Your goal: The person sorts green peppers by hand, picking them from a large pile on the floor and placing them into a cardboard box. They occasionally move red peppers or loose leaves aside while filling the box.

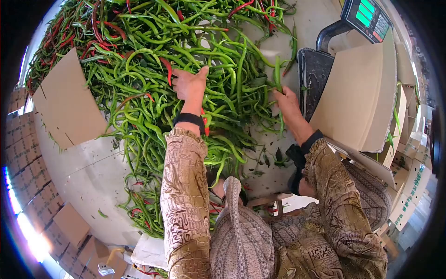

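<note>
green chilli [278, 74] pinched upright in r hand [288, 103], l hand [190, 86] fingers buried in pile [139, 69], grip unclear.

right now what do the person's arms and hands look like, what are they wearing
Both arms wear long tan-and-brown sleeves with a maze-like woven pattern. The left sleeve ends at a black wristband; the right sleeve shows a dark inner cuff. The left hand and right hand are bare, no gloves.
</note>
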`<state>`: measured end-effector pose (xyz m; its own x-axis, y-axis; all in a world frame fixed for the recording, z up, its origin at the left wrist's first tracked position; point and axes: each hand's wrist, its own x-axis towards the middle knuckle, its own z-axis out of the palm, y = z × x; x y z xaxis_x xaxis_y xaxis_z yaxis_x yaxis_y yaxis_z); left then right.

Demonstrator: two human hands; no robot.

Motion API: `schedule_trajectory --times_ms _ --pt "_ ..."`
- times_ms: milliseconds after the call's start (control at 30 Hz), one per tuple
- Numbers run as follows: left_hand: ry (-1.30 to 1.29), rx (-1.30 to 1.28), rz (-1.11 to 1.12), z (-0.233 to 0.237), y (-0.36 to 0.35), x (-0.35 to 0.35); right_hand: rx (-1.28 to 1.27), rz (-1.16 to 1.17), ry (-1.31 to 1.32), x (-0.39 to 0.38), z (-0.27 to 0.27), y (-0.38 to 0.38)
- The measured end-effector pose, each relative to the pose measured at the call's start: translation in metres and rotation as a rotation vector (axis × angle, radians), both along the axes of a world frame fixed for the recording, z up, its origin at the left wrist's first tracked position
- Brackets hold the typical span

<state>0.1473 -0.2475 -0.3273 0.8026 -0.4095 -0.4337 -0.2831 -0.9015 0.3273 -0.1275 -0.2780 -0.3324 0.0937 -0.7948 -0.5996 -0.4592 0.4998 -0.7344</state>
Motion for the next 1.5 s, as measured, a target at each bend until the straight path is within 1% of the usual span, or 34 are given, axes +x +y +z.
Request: schedule_trajectory --times_ms 33,100,133,167,233,267,367,433,500,533,567,633,667,700,767,833,867,900,933,967,1033,1067,1100,1133,1167,1200,1233,1267,1300,1333,1367,1433,1467,1500 --pt "0.001 0.001 0.001 -0.004 0.001 0.0 0.016 0.081 0.046 0.002 0.0 -0.004" --pt "-0.063 0.018 -0.031 -0.007 -0.002 -0.001 -0.028 0.08 0.066 0.009 -0.004 -0.01" --pt "-0.039 0.022 -0.039 -0.006 -0.003 -0.001 -0.071 0.084 0.085 0.011 -0.005 -0.013" --pt "-0.041 0.024 -0.041 -0.006 -0.002 -0.004 -0.069 0.082 0.083 0.013 -0.006 -0.016" --pt "-0.186 -0.048 -0.131 -0.007 -0.001 -0.014 -0.031 0.045 -0.01 0.019 -0.006 -0.019" --pt "-0.205 -0.042 -0.154 -0.007 -0.003 -0.017 -0.033 0.05 -0.009 0.022 -0.006 -0.018" --pt "-0.125 -0.008 -0.2 -0.011 -0.005 -0.007 -0.031 0.0 -0.022 0.031 0.012 -0.007" --pt "-0.086 -0.046 -0.148 -0.004 0.001 -0.004 -0.027 -0.117 -0.131 0.035 0.017 -0.006" --pt "-0.044 -0.202 -0.125 0.001 0.015 -0.004 -0.027 -0.12 -0.221 0.027 0.017 -0.008" --pt "-0.035 -0.26 -0.098 0.006 0.023 -0.008 -0.018 -0.109 -0.191 0.028 0.024 -0.008" --pt "-0.035 -0.255 -0.1 0.011 0.032 -0.013 -0.013 -0.112 -0.191 0.029 0.032 -0.008" --pt "0.005 -0.475 -0.169 0.018 0.048 -0.022 -0.019 -0.044 -0.273 0.038 0.045 -0.007" --pt "-0.002 -0.527 -0.224 0.021 0.053 -0.025 -0.02 0.007 -0.316 0.044 0.05 -0.006" --pt "-0.109 -0.697 -0.321 0.017 0.058 -0.029 -0.02 0.014 -0.319 0.053 0.054 -0.006" --pt "-0.214 -0.755 -0.405 0.003 0.07 -0.029 0.062 0.119 -0.318 0.069 0.06 -0.003" --pt "-0.1 -0.649 -0.285 0.016 0.081 -0.024 0.101 0.151 -0.342 0.073 0.054 -0.002" --pt "-0.123 -0.651 -0.221 0.025 0.088 -0.02 0.101 0.158 -0.335 0.074 0.05 -0.002" --pt "-0.097 -0.751 -0.104 0.033 0.096 -0.018 0.101 0.164 -0.328 0.075 0.047 0.0" --pt "0.085 -0.791 0.008 0.063 0.105 -0.013 0.071 0.119 -0.318 0.08 0.051 0.002" --pt "0.202 -0.783 0.044 0.085 0.118 -0.007 0.076 0.119 -0.318 0.082 0.052 0.0" --pt "0.306 -0.868 0.157 0.111 0.134 -0.001 0.034 0.286 -0.164 0.088 0.05 -0.008" --pt "0.3 -0.866 0.162 0.104 0.14 0.006 -0.037 0.317 -0.162 0.092 0.039 -0.012" --pt "0.336 -0.785 0.162 0.088 0.148 0.014 -0.038 0.323 -0.166 0.1 0.036 -0.017" --pt "0.374 -0.705 0.161 0.078 0.152 0.018 -0.181 0.395 -0.051 0.11 0.036 -0.021" --pt "0.327 -0.621 0.132 0.066 0.157 0.017 -0.321 0.463 0.067 0.119 0.033 -0.022" --pt "0.234 -0.423 0.038 0.058 0.156 0.015 -0.308 0.524 0.135 0.131 0.045 -0.023" --pt "0.142 -0.222 -0.054 0.048 0.155 0.012 -0.303 0.528 0.137 0.136 0.04 -0.021" --pt "-0.027 -0.254 -0.164 0.029 0.159 0.005 -0.364 0.614 0.177 0.142 0.036 -0.02" --pt "-0.197 -0.287 -0.275 0.025 0.154 -0.003 -0.428 0.699 0.217 0.148 0.03 -0.02" --pt "-0.198 -0.287 -0.232 0.021 0.151 -0.009 -0.412 0.72 0.257 0.155 0.023 -0.018" --pt "-0.196 -0.286 -0.23 0.018 0.15 -0.007 -0.298 0.774 0.327 0.161 0.018 -0.019" --pt "-0.277 -0.211 -0.233 0.007 0.148 -0.005 -0.163 0.834 0.48 0.169 0.015 -0.011" --pt "-0.291 -0.178 -0.299 0.003 0.149 -0.005 -0.164 0.838 0.481 0.174 0.014 -0.007" --pt "-0.293 -0.174 -0.294 0.008 0.147 -0.004 -0.154 0.801 0.481 0.177 0.009 0.0"
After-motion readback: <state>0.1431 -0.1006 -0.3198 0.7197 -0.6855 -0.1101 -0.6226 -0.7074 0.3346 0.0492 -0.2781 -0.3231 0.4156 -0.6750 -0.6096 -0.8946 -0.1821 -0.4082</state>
